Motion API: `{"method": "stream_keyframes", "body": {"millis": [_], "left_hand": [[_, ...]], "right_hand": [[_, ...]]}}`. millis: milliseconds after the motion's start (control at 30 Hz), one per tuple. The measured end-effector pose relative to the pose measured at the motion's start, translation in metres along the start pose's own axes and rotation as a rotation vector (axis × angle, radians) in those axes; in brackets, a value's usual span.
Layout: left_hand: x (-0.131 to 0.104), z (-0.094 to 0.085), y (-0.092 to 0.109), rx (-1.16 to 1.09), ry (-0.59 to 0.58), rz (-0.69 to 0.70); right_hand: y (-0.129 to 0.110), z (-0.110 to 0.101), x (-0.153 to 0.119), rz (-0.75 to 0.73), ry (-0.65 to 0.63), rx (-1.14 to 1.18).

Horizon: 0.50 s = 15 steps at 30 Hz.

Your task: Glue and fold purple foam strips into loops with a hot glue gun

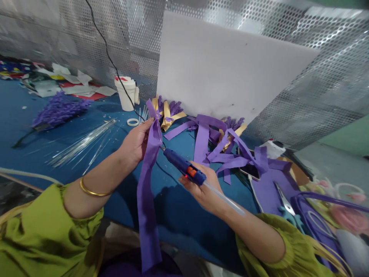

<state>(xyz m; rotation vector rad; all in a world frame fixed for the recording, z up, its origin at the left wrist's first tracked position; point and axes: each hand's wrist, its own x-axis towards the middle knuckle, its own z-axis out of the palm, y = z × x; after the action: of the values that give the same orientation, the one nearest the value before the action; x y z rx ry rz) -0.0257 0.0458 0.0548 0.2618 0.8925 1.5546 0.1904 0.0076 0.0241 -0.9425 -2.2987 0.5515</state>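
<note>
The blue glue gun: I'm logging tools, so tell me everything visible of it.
The blue plastic-looking glue gun is held in the right hand, partly covered. Its body shows an orange part and a small glowing red light. A translucent glue stick juts from the back. The narrow tip points forward and left, at the edge of a long purple fabric-like strip; contact is unclear.

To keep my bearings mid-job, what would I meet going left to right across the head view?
Purple flower bunch → white cup → held purple strip → blue glue gun → scissors.
</note>
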Motion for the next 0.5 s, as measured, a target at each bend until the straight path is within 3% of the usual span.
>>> {"method": "stream_keyframes", "body": {"millis": [167, 300, 400, 500], "left_hand": [[-0.001, 0.002, 0.002, -0.037, 0.01, 0.027], [-0.004, 0.005, 0.003, -0.064, 0.028, 0.045], [-0.006, 0.006, 0.002, -0.026, 0.036, 0.013], [-0.006, 0.004, -0.002, 0.014, -0.022, -0.007]], "right_hand": [[0.0, -0.004, 0.002, -0.031, -0.042, -0.029], [0.01, -0.007, 0.005, 0.094, 0.069, -0.078], [0.025, -0.003, 0.01, 0.146, 0.034, -0.321], [0.04, 0.003, 0.016, 0.083, -0.116, -0.607]]}}
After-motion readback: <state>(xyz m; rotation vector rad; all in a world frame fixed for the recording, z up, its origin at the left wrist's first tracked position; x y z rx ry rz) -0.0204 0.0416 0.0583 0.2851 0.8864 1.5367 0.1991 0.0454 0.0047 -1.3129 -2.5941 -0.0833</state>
